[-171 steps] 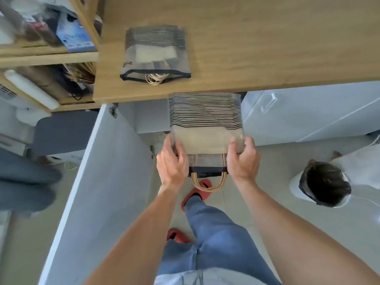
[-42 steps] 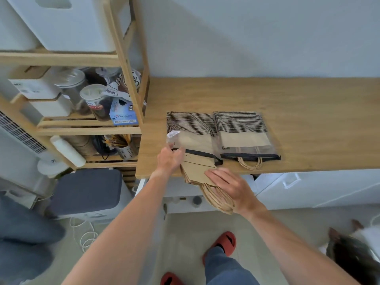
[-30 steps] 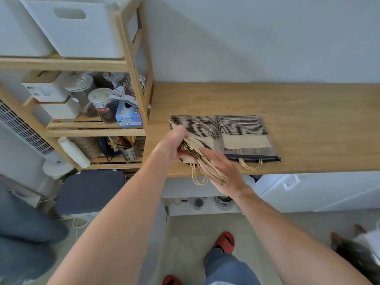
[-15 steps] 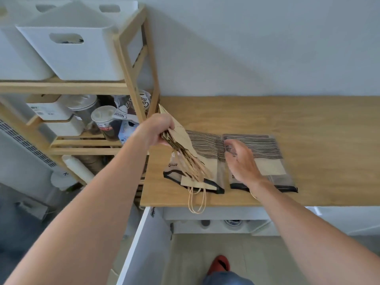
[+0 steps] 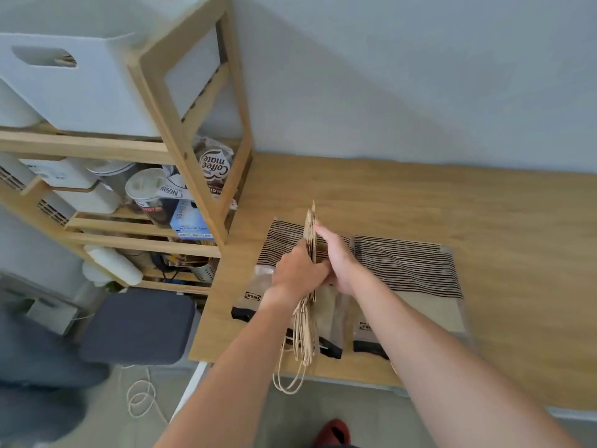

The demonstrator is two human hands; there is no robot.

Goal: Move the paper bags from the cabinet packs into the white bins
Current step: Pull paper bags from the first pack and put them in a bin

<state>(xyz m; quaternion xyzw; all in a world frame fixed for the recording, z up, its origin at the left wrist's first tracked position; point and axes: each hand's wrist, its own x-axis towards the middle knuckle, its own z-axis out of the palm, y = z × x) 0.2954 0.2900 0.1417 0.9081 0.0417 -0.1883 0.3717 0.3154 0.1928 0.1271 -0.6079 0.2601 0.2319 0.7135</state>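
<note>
hands meet over the front-left part of the counter [image 5: 420, 202]. left hand [image 5: 298, 274] has its grip clamped round a bundle of flat brown paper bags [image 5: 310, 240], held on edge so only the thin stacked edges show, top end pointing away toward the wall. right hand [image 5: 337, 258] lies against the right face of the bundle w/ fingers laid along it; thumb side is hidden behind the paper, so can't tell if that grip is closed on the bags or just pressed flat. twine handles [image 5: 302, 337] hang from the bundle's near end, one loop dropping past the counter edge.

under the hands, 2 clear packs lie flat side by side on the counter: left pack [image 5: 258, 286] partly covered by the hands, right pack [image 5: 410, 279] w/ striped paper bags visible inside, touching or just beside the left one.

left of the counter stands a wooden shelf unit [image 5: 181, 101]. white bin [image 5: 74, 88] sits on its top shelf, w/ a handle cut-out facing the camera; it's up and well apart from the bundle. lower shelf holds a coffee mate bag [image 5: 214, 169] and jars. grey stool [image 5: 139, 324] on the floor below.
</note>
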